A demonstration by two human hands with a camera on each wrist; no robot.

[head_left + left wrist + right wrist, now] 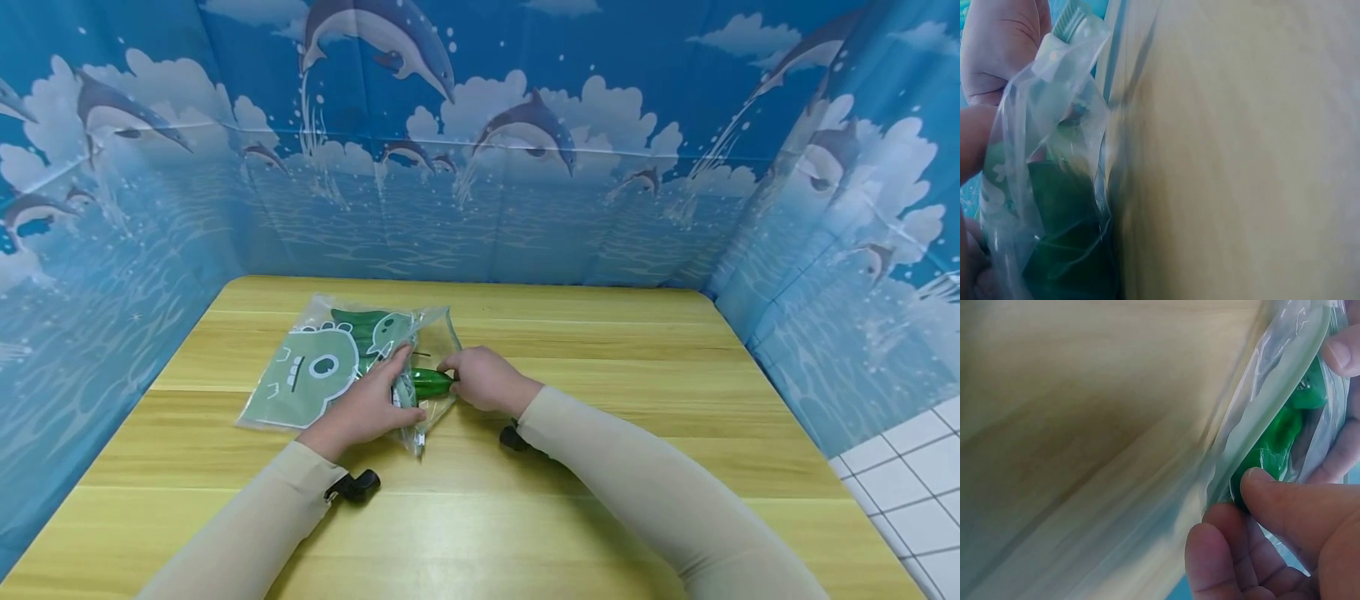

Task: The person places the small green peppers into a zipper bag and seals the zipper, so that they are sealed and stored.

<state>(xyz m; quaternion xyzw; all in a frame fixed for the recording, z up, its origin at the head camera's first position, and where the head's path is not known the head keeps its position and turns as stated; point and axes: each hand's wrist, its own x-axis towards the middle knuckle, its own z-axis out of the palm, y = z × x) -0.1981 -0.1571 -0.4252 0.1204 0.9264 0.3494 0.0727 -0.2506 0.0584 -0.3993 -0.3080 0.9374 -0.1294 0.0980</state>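
Observation:
A clear zip bag (300, 383) printed with a pale green cartoon monster lies on the table, its mouth turned to the right. My left hand (367, 408) grips the bag near the mouth, thumb towards me and fingers on the far side. At the opening, my right hand (487, 381) pinches the tip of a glossy green pepper (431, 383), which lies partly in the bag. Another dark green pepper (358, 323) shows through the plastic. From the right wrist, green lobes (1279, 434) appear between the parted bag edges, with thumb and forefinger at the nearest one.
The wooden table (637, 350) has light yellow planks. A blue dolphin-print curtain (495, 225) stands behind it and along both sides. White floor tiles (915, 467) show at the right. A black wrist camera (356, 486) sits on the left wrist.

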